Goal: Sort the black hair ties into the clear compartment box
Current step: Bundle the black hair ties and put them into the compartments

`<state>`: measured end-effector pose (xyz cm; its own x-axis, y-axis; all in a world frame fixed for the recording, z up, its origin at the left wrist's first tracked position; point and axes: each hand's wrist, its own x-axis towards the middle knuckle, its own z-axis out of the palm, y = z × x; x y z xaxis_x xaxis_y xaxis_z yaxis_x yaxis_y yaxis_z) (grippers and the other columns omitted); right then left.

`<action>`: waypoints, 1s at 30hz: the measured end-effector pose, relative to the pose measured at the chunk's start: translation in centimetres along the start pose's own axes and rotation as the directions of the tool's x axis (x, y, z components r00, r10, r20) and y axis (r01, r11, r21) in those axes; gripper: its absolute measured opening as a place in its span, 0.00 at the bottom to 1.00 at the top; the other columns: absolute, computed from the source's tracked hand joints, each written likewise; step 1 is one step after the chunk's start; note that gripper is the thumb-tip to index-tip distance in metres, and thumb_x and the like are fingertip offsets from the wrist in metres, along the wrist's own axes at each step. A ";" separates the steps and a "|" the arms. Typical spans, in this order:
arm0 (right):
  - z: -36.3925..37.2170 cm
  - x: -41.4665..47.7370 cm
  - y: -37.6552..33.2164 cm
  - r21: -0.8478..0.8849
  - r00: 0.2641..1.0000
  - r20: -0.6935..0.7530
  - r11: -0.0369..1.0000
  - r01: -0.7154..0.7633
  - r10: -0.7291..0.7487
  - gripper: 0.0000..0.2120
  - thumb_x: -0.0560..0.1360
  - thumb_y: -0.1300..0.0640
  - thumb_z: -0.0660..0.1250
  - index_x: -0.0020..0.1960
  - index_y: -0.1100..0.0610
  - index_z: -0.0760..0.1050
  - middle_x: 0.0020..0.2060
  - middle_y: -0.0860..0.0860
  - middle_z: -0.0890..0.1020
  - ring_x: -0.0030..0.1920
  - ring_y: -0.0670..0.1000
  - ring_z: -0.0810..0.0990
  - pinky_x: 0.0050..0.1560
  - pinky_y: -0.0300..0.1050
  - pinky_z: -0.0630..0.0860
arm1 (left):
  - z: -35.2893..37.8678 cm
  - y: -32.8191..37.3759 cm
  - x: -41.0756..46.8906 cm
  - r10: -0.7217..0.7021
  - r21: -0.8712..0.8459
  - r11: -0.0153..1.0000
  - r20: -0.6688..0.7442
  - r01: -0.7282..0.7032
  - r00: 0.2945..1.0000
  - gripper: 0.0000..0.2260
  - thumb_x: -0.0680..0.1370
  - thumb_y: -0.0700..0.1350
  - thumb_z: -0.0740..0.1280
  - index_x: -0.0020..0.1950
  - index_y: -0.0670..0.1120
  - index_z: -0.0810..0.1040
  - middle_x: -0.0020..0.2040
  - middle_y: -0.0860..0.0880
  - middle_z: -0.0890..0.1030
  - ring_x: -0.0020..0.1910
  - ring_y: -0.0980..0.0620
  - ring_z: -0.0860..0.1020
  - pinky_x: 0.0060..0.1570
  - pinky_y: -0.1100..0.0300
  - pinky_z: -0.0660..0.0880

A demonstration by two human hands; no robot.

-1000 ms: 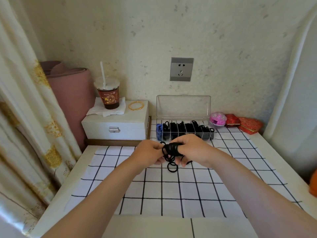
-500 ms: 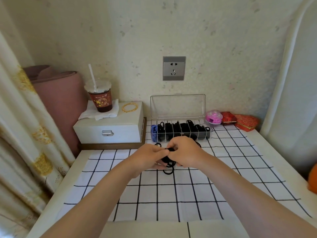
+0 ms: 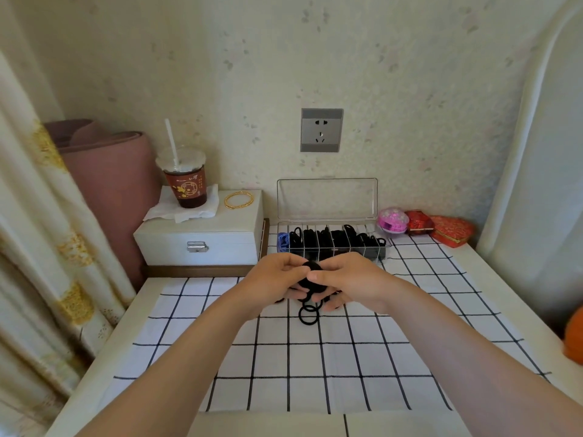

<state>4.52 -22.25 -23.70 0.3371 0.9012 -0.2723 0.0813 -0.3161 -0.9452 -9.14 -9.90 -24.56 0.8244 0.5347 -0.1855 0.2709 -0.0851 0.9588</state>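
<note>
My left hand [image 3: 273, 283] and my right hand [image 3: 350, 282] meet over the checked cloth and together hold a bundle of black hair ties [image 3: 312, 280]. Both pinch it from either side, and a few loops dangle below, the lowest one [image 3: 308, 315] hanging just above or on the cloth. Right behind my hands stands the clear compartment box [image 3: 328, 197] with its lid raised against the wall. Several of its compartments hold black hair ties [image 3: 334, 239], and the leftmost one holds something blue [image 3: 283, 242].
A white jewellery box [image 3: 202, 239] stands at the back left with a drink cup [image 3: 186, 181], a tissue and gold bangles [image 3: 238, 200] on top. A pink case [image 3: 393, 221] and red boxes [image 3: 441, 230] sit right of the clear box. A curtain hangs along the left.
Both hands have kept working the bundle of ties at the same spot in front of the box. The bundle looks more gathered between the fingers than a second ago.
</note>
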 end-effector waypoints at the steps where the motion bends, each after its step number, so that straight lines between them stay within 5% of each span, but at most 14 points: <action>1: -0.1 0.1 0.0 0.015 1.000 -0.025 1.000 0.007 -0.007 0.11 0.76 0.57 0.73 0.56 0.60 0.82 0.46 0.58 0.86 0.47 0.57 0.86 0.45 0.51 0.84 | 0.0 0.1 0.2 0.006 0.003 1.000 -0.007 -0.006 1.000 0.08 0.80 0.43 0.67 0.58 0.45 0.81 0.51 0.45 0.85 0.48 0.49 0.85 0.53 0.53 0.82; 5: -0.1 0.9 -0.4 0.039 0.988 -0.156 0.999 0.028 -0.022 0.09 0.74 0.60 0.74 0.53 0.60 0.82 0.41 0.57 0.86 0.41 0.55 0.87 0.40 0.48 0.84 | -0.2 0.8 0.8 0.038 0.016 0.999 -0.051 -0.037 0.998 0.09 0.81 0.44 0.66 0.60 0.47 0.82 0.47 0.48 0.84 0.44 0.53 0.84 0.49 0.57 0.83; 8: -0.4 1.9 -1.5 0.060 0.965 -0.256 0.995 0.076 -0.058 0.06 0.75 0.60 0.73 0.51 0.57 0.81 0.43 0.56 0.86 0.38 0.53 0.86 0.35 0.45 0.83 | -0.7 1.2 2.1 0.192 0.304 0.940 -0.102 -0.153 0.976 0.11 0.82 0.47 0.63 0.61 0.50 0.81 0.44 0.52 0.83 0.43 0.54 0.81 0.47 0.58 0.80; 11: -0.8 3.8 -2.6 -0.001 0.939 -0.333 0.996 0.092 -0.087 0.08 0.76 0.59 0.73 0.54 0.57 0.81 0.42 0.56 0.86 0.34 0.50 0.85 0.30 0.42 0.81 | -1.8 1.7 3.6 0.397 0.599 0.763 -0.136 -0.244 0.908 0.12 0.82 0.47 0.62 0.62 0.54 0.80 0.46 0.54 0.83 0.46 0.55 0.79 0.50 0.56 0.76; 13: -1.1 5.4 -3.3 -0.092 0.917 -0.381 0.992 0.091 -0.119 0.07 0.76 0.57 0.72 0.53 0.56 0.81 0.43 0.54 0.86 0.33 0.49 0.84 0.27 0.39 0.76 | -3.0 2.0 4.8 0.525 0.817 0.537 -0.129 -0.210 0.841 0.13 0.81 0.47 0.63 0.64 0.54 0.79 0.55 0.52 0.82 0.57 0.50 0.76 0.61 0.52 0.71; 15: -1.2 6.9 -3.8 -0.210 0.892 -0.420 0.974 0.083 -0.166 0.05 0.76 0.54 0.72 0.51 0.54 0.82 0.41 0.51 0.86 0.33 0.48 0.84 0.26 0.38 0.72 | -4.2 1.9 5.9 0.557 0.931 0.337 -0.076 -0.141 0.827 0.14 0.80 0.49 0.63 0.65 0.55 0.78 0.59 0.52 0.79 0.63 0.49 0.71 0.67 0.53 0.61; 17: -1.3 8.4 -4.0 -0.356 0.871 -0.433 0.932 0.072 -0.233 0.05 0.75 0.51 0.72 0.48 0.53 0.83 0.36 0.49 0.85 0.32 0.47 0.83 0.30 0.39 0.75 | -5.0 1.6 6.7 0.508 0.964 0.248 -0.044 -0.097 0.860 0.16 0.78 0.53 0.63 0.65 0.54 0.78 0.61 0.51 0.78 0.65 0.48 0.69 0.71 0.52 0.55; 20: -1.0 10.7 -3.7 -0.557 0.854 -0.416 0.830 0.034 -0.314 0.08 0.74 0.47 0.72 0.43 0.52 0.84 0.36 0.50 0.85 0.37 0.51 0.84 0.41 0.49 0.81 | -5.4 1.1 7.6 0.447 0.977 0.189 0.002 -0.096 0.894 0.19 0.76 0.58 0.63 0.64 0.53 0.79 0.62 0.51 0.77 0.66 0.48 0.69 0.73 0.49 0.56; 23: -0.4 12.4 -3.2 -0.720 0.836 -0.404 0.693 -0.039 -0.372 0.11 0.74 0.44 0.69 0.42 0.50 0.84 0.33 0.48 0.83 0.35 0.50 0.82 0.38 0.49 0.79 | -5.5 1.0 8.2 0.437 0.985 0.144 0.021 -0.093 0.899 0.20 0.75 0.59 0.64 0.64 0.53 0.78 0.62 0.51 0.78 0.65 0.48 0.70 0.71 0.49 0.58; 26: 0.1 13.6 -3.2 -0.869 0.810 -0.363 0.482 -0.116 -0.461 0.12 0.74 0.44 0.68 0.39 0.51 0.83 0.33 0.49 0.82 0.35 0.51 0.80 0.34 0.43 0.75 | -5.6 0.9 8.3 0.410 0.986 0.139 0.027 -0.092 0.911 0.18 0.75 0.58 0.64 0.62 0.53 0.78 0.57 0.52 0.80 0.62 0.48 0.72 0.71 0.49 0.55; 30: 0.6 14.9 -3.2 -0.958 0.849 -0.283 0.182 -0.223 -0.447 0.13 0.74 0.43 0.67 0.40 0.53 0.78 0.44 0.51 0.81 0.50 0.54 0.76 0.42 0.44 0.68 | -5.3 0.6 8.4 0.436 0.986 0.143 0.019 -0.090 0.900 0.18 0.74 0.59 0.63 0.61 0.54 0.77 0.54 0.53 0.81 0.58 0.49 0.74 0.70 0.49 0.57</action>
<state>8.74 -7.63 -24.83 0.5151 0.8223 0.2417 0.8378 -0.5426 0.0605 -4.67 -1.01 -24.36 0.8693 0.4278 0.2476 0.4541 -0.8891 -0.0581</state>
